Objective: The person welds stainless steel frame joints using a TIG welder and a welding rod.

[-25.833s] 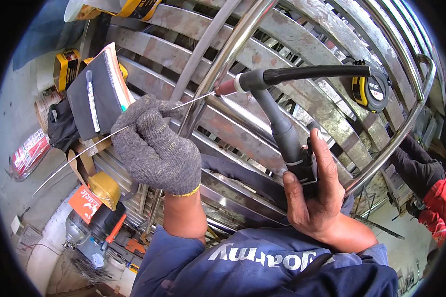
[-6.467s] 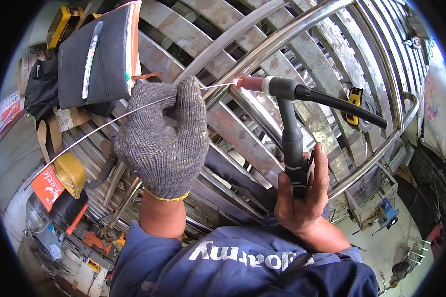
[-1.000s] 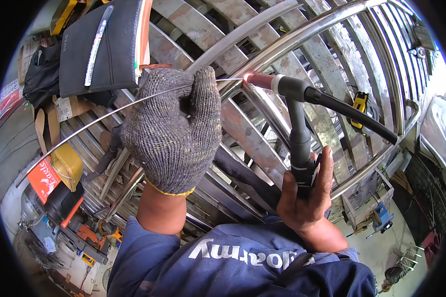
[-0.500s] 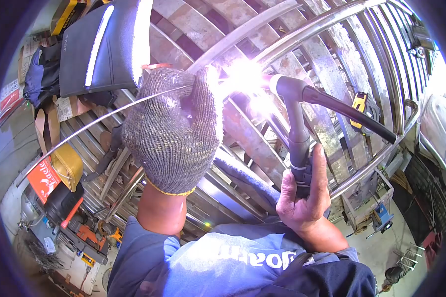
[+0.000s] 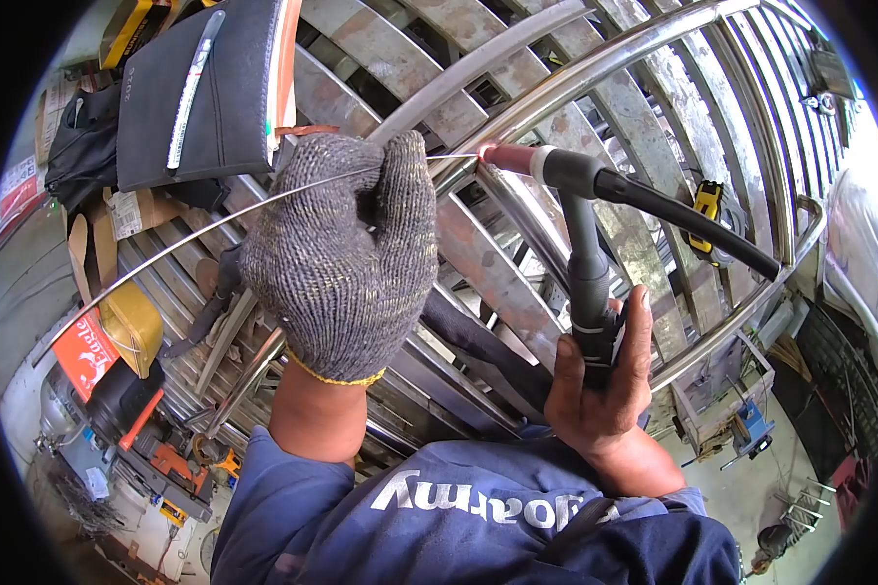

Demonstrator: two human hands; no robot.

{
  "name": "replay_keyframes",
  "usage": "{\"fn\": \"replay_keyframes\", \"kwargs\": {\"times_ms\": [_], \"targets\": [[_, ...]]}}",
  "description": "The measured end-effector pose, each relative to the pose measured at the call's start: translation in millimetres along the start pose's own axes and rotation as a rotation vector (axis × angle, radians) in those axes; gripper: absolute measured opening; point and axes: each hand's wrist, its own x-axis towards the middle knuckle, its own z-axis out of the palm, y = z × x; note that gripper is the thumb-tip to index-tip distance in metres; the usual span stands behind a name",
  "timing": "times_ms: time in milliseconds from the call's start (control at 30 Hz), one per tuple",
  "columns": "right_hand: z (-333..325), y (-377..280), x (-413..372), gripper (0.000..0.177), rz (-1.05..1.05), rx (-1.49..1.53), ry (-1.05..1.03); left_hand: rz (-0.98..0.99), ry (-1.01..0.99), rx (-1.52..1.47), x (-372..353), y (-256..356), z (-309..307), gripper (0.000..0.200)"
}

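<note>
Torch (image 5: 587, 263) sits at the tube's edge (image 5: 513, 128) above gapped slats (image 5: 483, 252).

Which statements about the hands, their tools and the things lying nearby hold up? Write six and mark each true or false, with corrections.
1. The left hand wears a grey knitted glove. True.
2. The right hand is gloved as well. False: it is bare.
3. The left hand holds a thin metal rod. True.
4. The torch lies loose, out of both hands. False: the right hand holds it by its handle.
5. A pen lies on the dark notebook. True.
6. The yellow-and-black tape measure is in the left hand. False: it is out on the metal slats, beyond the torch.
</note>
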Motion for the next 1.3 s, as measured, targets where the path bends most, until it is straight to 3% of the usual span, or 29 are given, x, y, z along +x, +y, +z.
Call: {"fn": "replay_keyframes", "kwargs": {"times_ms": [200, 233, 300, 400, 600, 900, 1133, 1300], "targets": [[-2, -2, 10, 0.064, -0.089, -0.082, -0.025, -0.007, 0.023, -0.019, -1, 1, 1, 0.015], [-4, -5, 8, 0.061, -0.009, -0.046, -0.071, -0.059, -0.002, -0.011, 2, 4, -2, 0.015], [-4, -6, 9, 0.064, 0.000, -0.069, -0.058, -0.002, -0.012, 0.047, 0, 0, -3, 0.015], [4, 4, -5, 0.074, 0.046, 0.125, 0.035, 0.074, 0.040, -0.009, -1, -6, 4, 0.016], [0, 0, 3, 0.071, -0.057, -0.070, 0.006, 0.068, 0.010, 0.011, 0, -4, 0, 0.016], [-1, 0, -1, 0.069, -0.001, -0.024, -0.012, 0.086, 0.042, -0.007, -1, -4, 1, 0.017], [-3, -4, 10, 0.067, -0.101, -0.122, -0.053, 0.093, -0.008, 0.125, 1, -3, -3, 0.019], [8, 0, -4, 0.070, 0.000, 0.058, 0.126, 0.052, 0.034, 0.052, -1, -2, 0, 0.020]]}}
